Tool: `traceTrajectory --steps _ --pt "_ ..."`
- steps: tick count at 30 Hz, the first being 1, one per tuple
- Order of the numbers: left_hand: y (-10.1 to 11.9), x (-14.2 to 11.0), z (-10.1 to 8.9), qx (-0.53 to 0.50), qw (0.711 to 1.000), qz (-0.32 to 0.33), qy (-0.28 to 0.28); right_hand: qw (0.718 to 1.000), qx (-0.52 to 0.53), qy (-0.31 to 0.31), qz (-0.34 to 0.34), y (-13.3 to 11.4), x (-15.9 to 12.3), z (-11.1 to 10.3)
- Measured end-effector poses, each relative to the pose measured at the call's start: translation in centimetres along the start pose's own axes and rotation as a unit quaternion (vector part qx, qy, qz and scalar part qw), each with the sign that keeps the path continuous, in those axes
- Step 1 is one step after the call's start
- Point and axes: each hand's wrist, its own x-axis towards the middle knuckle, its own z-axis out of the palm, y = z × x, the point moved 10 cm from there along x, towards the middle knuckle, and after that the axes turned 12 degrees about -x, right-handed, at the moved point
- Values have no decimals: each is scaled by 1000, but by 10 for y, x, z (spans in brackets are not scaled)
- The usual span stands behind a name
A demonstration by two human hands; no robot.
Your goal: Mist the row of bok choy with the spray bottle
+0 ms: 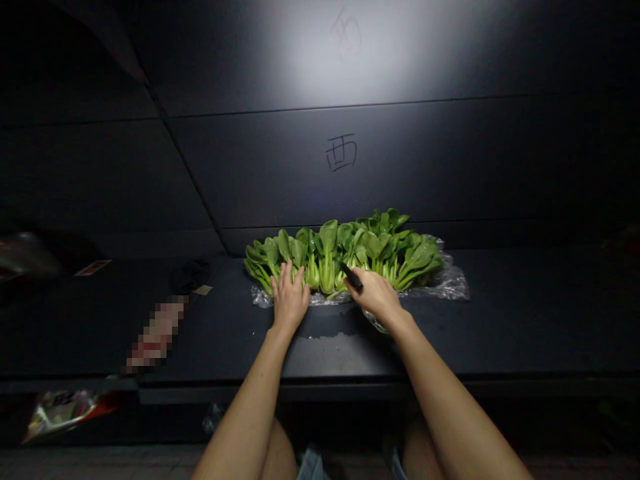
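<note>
Bunches of green bok choy (327,260) stand in a row along the back of a dark shelf, leaves up and pale stems toward me. Clear plastic wrap (445,283) lies crumpled under them and spreads out at the right end. My left hand (290,297) rests with fingers spread against the stems at the left part of the row. Closed around a short black handle-like object (351,276), my right hand (377,293) is at the stems right of the middle. The rest of that object is hidden by the hand. Some clear plastic shows beneath this hand.
Behind the greens rises a dark panel wall (260,167) with a handwritten character. Left on the shelf (525,320) lie a blurred-out packet (157,333), a dark bundle (191,275) and a card (93,267). A shiny package (65,410) sits lower left.
</note>
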Motion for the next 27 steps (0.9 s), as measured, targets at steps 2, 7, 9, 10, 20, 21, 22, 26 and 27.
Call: traceTrajectory --steps 2,7,9,10,20,21,22,26,27 --pt "-1 0 0 4 1000 -5 -3 1000 -2 0 -8 -2 1 0" --pt "-3 -1 0 7 1000 -13 -9 999 -4 2 -38 -11 0 -2" --pt "-4 -1 -1 8 1000 -18 -11 999 -5 0 -46 -14 -1 -1" --pt "-5 -1 -1 8 1000 -20 -11 999 -6 0 -47 -14 -1 -1" --pt "-7 -4 -1 6 1000 -20 -11 999 -16 -4 -39 -22 -2 -2" --pt "-7 -4 0 5 1000 -19 -11 999 -16 -2 -41 -24 -2 -3" --pt "-7 -4 0 4 1000 -18 -11 999 -15 0 -42 -25 -3 -4" --pt "-8 -6 0 1 1000 -17 -9 999 -12 12 -44 -28 -2 -6" --pt "-9 -6 0 1 1000 -17 -8 999 -10 14 -42 -28 -2 -6"
